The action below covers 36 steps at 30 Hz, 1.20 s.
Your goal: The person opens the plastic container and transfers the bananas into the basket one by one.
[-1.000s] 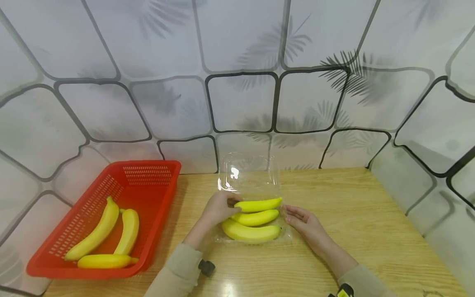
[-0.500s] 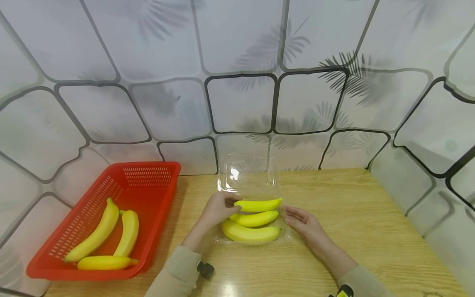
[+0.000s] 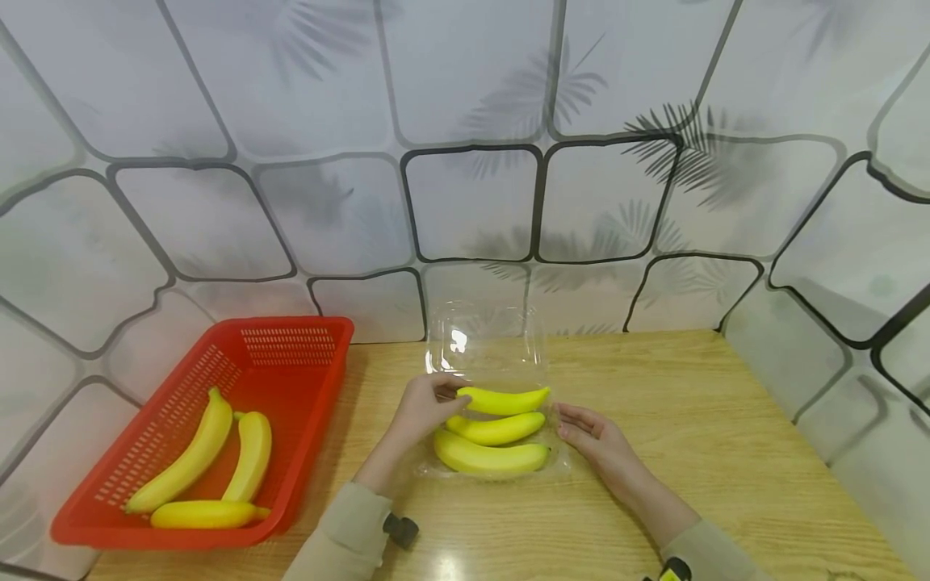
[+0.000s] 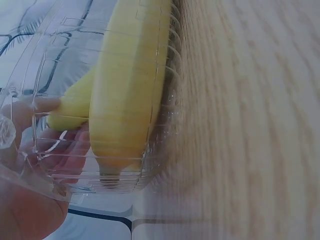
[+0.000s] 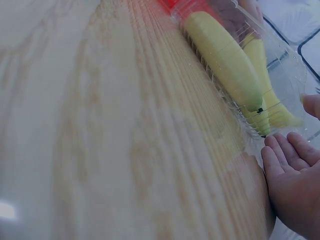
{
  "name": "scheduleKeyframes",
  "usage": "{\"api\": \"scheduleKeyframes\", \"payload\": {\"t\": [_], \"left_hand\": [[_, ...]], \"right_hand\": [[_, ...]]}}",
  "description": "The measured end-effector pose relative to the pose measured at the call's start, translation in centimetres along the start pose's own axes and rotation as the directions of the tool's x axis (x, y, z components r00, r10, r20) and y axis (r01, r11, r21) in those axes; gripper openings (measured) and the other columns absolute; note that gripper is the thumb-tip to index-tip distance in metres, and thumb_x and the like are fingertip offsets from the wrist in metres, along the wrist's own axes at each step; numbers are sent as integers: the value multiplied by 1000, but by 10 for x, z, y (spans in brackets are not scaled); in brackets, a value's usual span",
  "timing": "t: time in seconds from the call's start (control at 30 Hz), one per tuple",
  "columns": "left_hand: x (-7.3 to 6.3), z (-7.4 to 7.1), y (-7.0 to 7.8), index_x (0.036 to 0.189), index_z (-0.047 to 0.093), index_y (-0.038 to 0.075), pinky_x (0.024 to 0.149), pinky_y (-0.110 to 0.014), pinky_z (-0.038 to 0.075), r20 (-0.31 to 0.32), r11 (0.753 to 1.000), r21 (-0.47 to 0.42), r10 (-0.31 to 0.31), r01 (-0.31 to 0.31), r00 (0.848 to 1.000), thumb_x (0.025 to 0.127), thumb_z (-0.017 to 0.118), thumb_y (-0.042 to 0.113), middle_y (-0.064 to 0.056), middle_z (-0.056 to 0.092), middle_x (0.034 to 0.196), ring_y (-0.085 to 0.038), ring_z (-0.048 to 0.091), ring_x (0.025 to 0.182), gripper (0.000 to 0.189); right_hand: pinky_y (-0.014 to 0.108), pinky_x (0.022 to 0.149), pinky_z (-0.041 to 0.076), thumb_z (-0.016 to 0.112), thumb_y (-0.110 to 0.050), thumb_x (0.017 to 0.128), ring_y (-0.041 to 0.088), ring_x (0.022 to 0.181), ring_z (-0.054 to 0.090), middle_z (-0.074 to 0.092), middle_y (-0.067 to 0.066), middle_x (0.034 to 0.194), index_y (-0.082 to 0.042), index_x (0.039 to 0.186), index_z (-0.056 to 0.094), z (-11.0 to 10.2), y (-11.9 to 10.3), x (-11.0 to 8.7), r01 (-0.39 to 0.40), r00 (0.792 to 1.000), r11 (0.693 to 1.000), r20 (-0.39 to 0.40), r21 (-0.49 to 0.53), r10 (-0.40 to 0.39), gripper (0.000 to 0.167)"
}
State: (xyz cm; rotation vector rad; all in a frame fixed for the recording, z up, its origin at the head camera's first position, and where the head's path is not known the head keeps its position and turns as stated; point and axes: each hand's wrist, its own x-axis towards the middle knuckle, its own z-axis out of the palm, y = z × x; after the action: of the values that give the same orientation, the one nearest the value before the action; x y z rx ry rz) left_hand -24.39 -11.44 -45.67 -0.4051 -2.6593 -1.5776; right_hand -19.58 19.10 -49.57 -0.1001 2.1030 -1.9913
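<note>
- While the left hand (image 3: 429,410) pinches one end of the farthest banana (image 3: 504,400) between thumb and fingers, a light grip seems wise: enough to steer it, not enough to lift the far tip.
- The right hand (image 3: 599,440) has its fingers nearly straight and close together, thumb apart, at the right end of the clear container (image 3: 558,462); it appears to touch the plastic there, though I cannot tell how firmly. Gentle bracing would serve better than squeezing (thin walls probably buckle easily).
- That farthest banana lies along the container's hinge side, just behind the middle banana (image 3: 497,429); matching their curves should let them nest.
- Closest to the person, the nearest banana (image 3: 490,457) lies along the front wall, best left alone while the back one is adjusted.
- Behind, the lid (image 3: 485,355) stands open, so the left knuckles ought to avoid nudging it.
- Farther left on the desk (image 3: 690,403), the red basket (image 3: 316,440) holds three bananas (image 3: 182,460), well apart from the work.
</note>
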Motion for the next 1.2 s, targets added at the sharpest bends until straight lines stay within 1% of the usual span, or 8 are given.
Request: {"api": "scheduleKeyframes", "payload": {"t": [0.23,0.4,0.5,0.73,0.83,1.07,1.2], "left_hand": [[1,2,-3,109,81,4,85,-34,66,-49,1000,-21,-2,1,999,92,80,5,-13,80,105,-21,73,92,17],[0,3,-2,109,81,4,85,-36,66,-76,998,-58,-28,24,997,91,81,6,-13,79,104,-22,74,92,18],[-1,3,-1,110,81,4,84,-35,66,-81,997,-75,-39,33,996,91,82,6,-13,79,103,-23,75,93,18],[-3,2,1,111,81,3,70,-24,63,-86,995,-91,-51,43,995,93,81,6,-15,80,103,-23,76,90,19],[-4,2,2,112,81,2,67,-24,63,-88,994,-95,-53,45,995,93,80,6,-16,80,103,-24,76,89,19],[-7,-2,7,112,80,0,84,-34,66,-110,997,-68,-36,29,993,93,80,5,-17,79,109,-27,76,94,20],[-9,-4,11,112,80,0,85,-35,67,-120,997,-73,-43,34,992,93,80,5,-17,79,109,-27,76,94,19]], "right_hand": [[5,102,46,61,-13,107,-14,117,56,36,29,167,12,158,35,0,1,1,1,1000,1000,-1,11,-1,62],[5,102,46,61,-15,107,-14,117,55,36,30,167,12,158,35,-1,1,0,2,1000,1000,5,1,-2,63],[5,102,46,61,-15,108,-14,118,55,36,29,167,12,158,35,-1,1,1,0,1000,1000,4,-1,0,63],[4,102,46,61,-15,108,-14,117,56,36,29,167,11,158,36,-1,3,1,2,1000,1000,4,-1,-2,62],[4,102,46,61,-14,108,-14,117,57,37,29,167,11,158,36,-1,2,1,1,1000,1000,0,-1,-1,62],[5,102,46,61,-13,107,-13,117,57,38,30,166,12,157,37,0,2,2,8,1000,1000,-5,1,-8,61],[5,102,46,61,-13,107,-14,118,56,38,30,166,12,157,37,0,3,2,4,1000,1000,-1,5,-4,61]]}}
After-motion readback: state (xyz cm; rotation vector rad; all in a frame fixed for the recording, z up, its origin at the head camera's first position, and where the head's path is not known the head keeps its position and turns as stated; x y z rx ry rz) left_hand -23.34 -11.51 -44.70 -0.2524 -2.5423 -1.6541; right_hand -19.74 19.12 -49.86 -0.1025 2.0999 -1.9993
